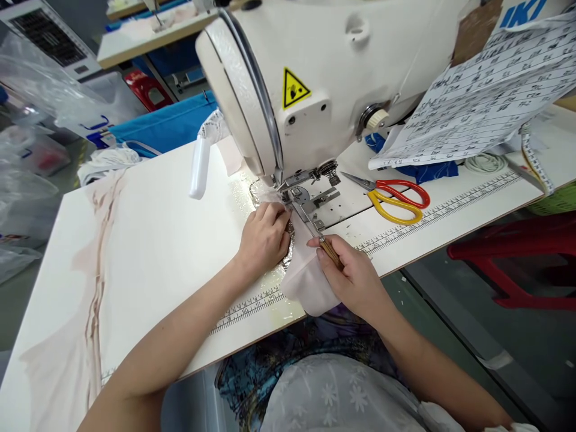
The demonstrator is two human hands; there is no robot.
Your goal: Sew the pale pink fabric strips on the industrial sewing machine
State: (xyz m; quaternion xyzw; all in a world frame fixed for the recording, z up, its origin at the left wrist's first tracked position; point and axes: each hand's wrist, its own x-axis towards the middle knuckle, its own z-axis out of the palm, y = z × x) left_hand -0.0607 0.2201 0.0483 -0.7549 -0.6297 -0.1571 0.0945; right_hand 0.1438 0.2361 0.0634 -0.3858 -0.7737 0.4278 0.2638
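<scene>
My left hand (266, 235) is closed, its fingers bent down on the pale pink fabric (310, 282) just in front of the presser foot (287, 193) of the sewing machine (342, 66). My right hand (348, 270) grips an awl-like tool (330, 252) by its wooden handle. The tool's metal shaft slants up left over the fabric to the needle area. Its tip is hard to make out there. The fabric's loose end hangs over the table's front edge. Scissors (396, 201) with red and yellow handles lie right of the needle plate, blades pointing left.
Printed rulers (432, 216) run along the front of the white table (171, 210). More pale pink fabric (96, 282) lies at the left. A white lamp (198, 168) stands beside the machine head. Printed paper (486, 90), blue cloth (432, 172) and a tape measure (535, 159) lie right.
</scene>
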